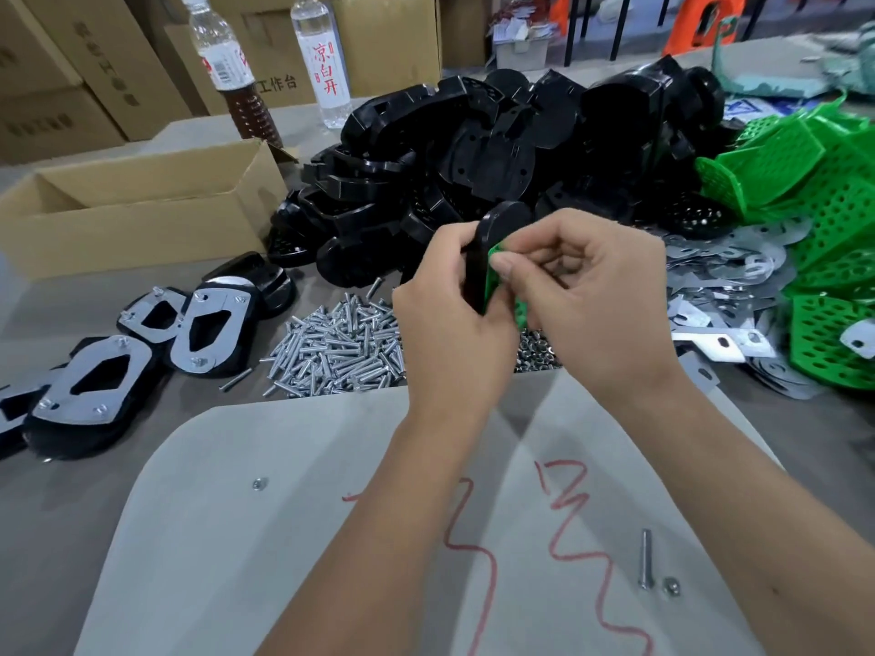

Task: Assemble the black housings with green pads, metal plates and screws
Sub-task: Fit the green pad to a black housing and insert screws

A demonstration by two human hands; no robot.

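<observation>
Grey bench (71, 513) at a cluttered workstation: nearest the camera, a pale sheet (284, 537) marked in red carries a loose screw (645, 558) and a nut (671, 587), below and right of the grip. Above the sheet, a person's left hand (450, 314) curls around a black housing (492, 248) held on edge, while the right hand (592, 295) pinches a green pad (495, 277) against its face. Just behind the grip lies a heap of screws (341, 343); left of it sit finished assemblies (208, 329) topped with metal plates. Right of the grip spread loose metal plates (729, 277) and a pile of green pads (824, 220). Beyond, black housings (473, 158) are heaped beside an open cardboard box (142, 215), with two bottles (322, 59) farther back.
</observation>
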